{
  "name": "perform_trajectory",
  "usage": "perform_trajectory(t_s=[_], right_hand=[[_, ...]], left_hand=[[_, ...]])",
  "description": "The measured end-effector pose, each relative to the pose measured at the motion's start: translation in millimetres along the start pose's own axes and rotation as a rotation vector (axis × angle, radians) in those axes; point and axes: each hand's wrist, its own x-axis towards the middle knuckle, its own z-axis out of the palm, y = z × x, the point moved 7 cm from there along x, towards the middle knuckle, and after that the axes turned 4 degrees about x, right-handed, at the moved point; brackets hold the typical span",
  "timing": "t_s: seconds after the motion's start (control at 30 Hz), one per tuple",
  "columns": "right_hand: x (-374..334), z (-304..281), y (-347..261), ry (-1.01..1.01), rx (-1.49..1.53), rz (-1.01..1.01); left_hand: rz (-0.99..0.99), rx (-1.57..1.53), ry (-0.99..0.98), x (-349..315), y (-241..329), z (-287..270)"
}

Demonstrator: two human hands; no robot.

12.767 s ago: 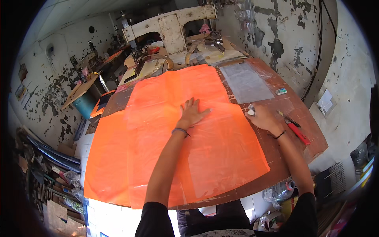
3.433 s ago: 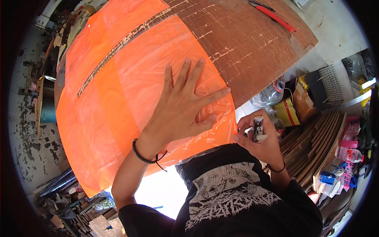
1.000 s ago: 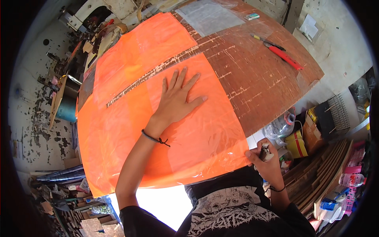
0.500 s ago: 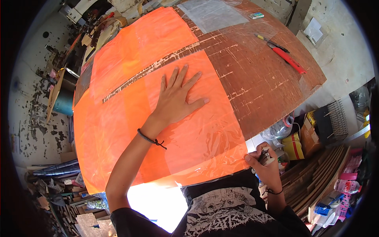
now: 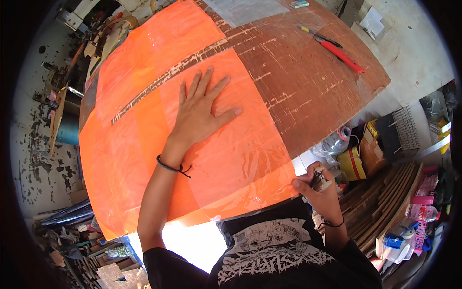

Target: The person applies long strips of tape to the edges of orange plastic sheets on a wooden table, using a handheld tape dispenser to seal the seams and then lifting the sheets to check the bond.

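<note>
My left hand (image 5: 198, 111) lies flat with fingers spread on an orange plastic sheet (image 5: 130, 176) near the middle of the table. A clear glossy layer covers part of the sheet. At the sheet's near right corner, my right hand (image 5: 317, 190) is closed around a small metal-and-cream tool (image 5: 324, 181), whose kind I cannot make out. The thumb and fingertips of that hand touch the sheet's corner at the table edge. Its other fingers are partly hidden. Beyond a scored strip of board, a second orange plastic piece (image 5: 159, 45) lies flat.
The scored brown board (image 5: 288, 86) bears a red-handled cutter (image 5: 342, 57), a yellow-tipped pen-like tool (image 5: 303, 29), a small box (image 5: 299, 4) and a translucent sheet (image 5: 245, 10). Below right are a plastic bottle (image 5: 335, 141), wood strips (image 5: 375, 207) and a pink basket (image 5: 426, 192).
The whole view has shifted, so the table sits a little further left and up. Both hands keep their places on the orange sheet.
</note>
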Motion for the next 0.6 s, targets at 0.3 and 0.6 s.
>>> perform_trajectory(t_s=[0.3, 0.6], right_hand=[[-1.9, 0.2, 4.8, 0.020, 0.070, 0.009], [-0.7, -3.9, 6.5, 0.027, 0.015, 0.039]], left_hand=[[0.007, 0.012, 0.027, -0.8, 0.7, 0.6], [0.013, 0.002, 0.062, -1.1, -1.7, 3.2]])
